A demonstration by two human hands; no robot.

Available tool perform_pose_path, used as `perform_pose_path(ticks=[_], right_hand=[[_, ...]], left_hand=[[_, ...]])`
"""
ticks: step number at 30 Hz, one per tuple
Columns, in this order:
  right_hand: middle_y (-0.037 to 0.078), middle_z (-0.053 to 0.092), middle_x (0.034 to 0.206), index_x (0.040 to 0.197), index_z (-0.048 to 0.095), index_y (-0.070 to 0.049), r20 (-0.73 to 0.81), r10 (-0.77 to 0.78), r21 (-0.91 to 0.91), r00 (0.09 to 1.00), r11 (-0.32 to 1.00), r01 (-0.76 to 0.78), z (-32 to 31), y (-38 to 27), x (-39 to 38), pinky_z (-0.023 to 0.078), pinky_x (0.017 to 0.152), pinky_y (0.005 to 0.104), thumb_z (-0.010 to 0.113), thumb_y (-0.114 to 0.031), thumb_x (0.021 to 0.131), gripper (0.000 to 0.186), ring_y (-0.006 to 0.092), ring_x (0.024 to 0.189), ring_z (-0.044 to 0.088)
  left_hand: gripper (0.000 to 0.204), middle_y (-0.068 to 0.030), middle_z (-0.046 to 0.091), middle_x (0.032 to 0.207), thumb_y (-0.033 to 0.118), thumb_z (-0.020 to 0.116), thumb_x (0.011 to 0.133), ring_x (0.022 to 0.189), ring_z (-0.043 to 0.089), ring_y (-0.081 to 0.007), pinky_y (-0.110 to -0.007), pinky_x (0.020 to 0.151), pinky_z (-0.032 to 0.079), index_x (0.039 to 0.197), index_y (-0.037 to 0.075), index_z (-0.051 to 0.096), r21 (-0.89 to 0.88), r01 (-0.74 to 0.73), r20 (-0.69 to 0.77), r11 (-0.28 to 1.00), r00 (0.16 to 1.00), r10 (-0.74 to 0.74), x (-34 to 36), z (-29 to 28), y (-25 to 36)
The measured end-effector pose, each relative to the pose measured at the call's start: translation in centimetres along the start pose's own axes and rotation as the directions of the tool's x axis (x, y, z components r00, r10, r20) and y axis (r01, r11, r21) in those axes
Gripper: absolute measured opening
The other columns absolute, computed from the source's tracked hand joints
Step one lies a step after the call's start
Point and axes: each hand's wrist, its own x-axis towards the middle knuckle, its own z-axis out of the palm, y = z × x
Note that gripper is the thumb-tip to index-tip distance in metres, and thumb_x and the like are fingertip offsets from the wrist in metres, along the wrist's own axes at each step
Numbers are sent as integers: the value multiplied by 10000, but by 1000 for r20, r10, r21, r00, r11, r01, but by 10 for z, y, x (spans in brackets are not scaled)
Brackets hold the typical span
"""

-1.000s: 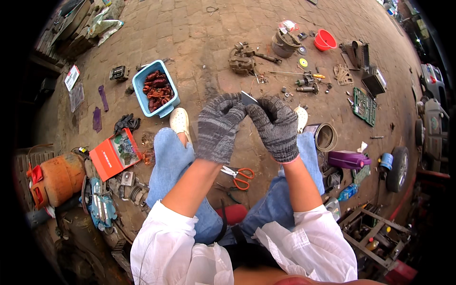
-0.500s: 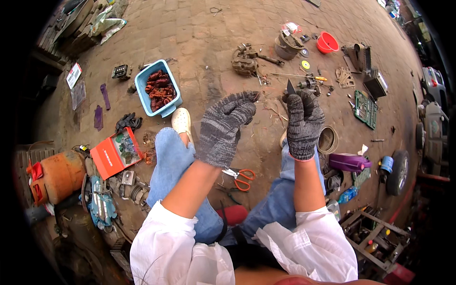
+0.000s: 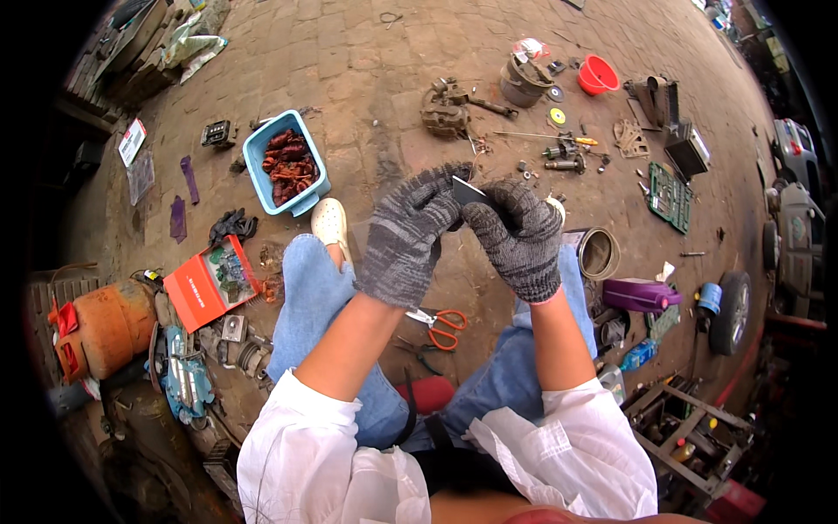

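My left hand (image 3: 406,236) and my right hand (image 3: 515,236), both in grey knit gloves, meet in front of me above the ground between my legs. My right hand grips a small dark flat blade (image 3: 468,190) with a pale edge, which lies against the fingertips of my left hand. Those left fingers are pinched, and what they hold is too small and too hidden to make out. Below my hands, orange-handled scissors (image 3: 443,328) and pliers (image 3: 419,351) lie on the ground.
A blue tub (image 3: 307,201) of reddish-brown copper-like pieces stands front-left, beside a red box (image 3: 196,293) and an orange gas cylinder (image 3: 113,327). Ahead are metal parts (image 3: 445,118), a bucket (image 3: 522,87), a red bowl (image 3: 596,74) and a green tool case (image 3: 670,196). A tyre (image 3: 729,319) is right.
Half a second ago my hands were apart, with the blade upright in my right hand. My right hand has moved back left to my left hand, and the blade is now tilted between them.
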Motion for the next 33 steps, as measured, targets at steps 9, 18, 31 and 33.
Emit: perform_pose_path(ticks=[9, 18, 31, 33], right_hand=[[124, 617, 778, 872, 623, -11, -19, -16, -33, 1000, 999, 15, -2, -6, 1, 461, 607, 306, 679, -250, 733, 282, 245, 682, 607], [88, 606, 703, 841, 623, -18, -77, -57, -22, 995, 998, 56, 2, 1, 1, 450, 555, 270, 695, -181, 729, 210, 171, 602, 571], [114, 623, 733, 867, 612, -20, -27, 49, 61, 998, 997, -47, 6, -1, 3, 459, 593, 297, 662, -227, 758, 240, 220, 656, 606], [115, 624, 734, 870, 610, -18, -1, 60, 65, 998, 996, -60, 4, -2, 3, 460, 597, 295, 661, -225, 760, 240, 215, 658, 607]], left_hand=[[312, -92, 586, 990, -37, 551, 778, 866, 566, -161, -262, 776, 468, 1089, -38, 525, 10, 28, -54, 1000, 998, -28, 2, -2, -2], [227, -30, 603, 884, 31, 541, 819, 783, 532, -84, -210, 703, 438, 1036, -10, 593, 120, -10, -54, 993, 998, 17, 1, -6, -5], [247, -54, 614, 907, 48, 572, 795, 777, 563, -114, -227, 675, 449, 1031, -23, 579, 14, 31, -25, 999, 999, -30, 4, -12, -14], [255, -55, 615, 915, 44, 569, 797, 774, 560, -111, -228, 672, 448, 1043, -22, 578, -150, 89, -46, 985, 994, -97, 4, -12, -13]])
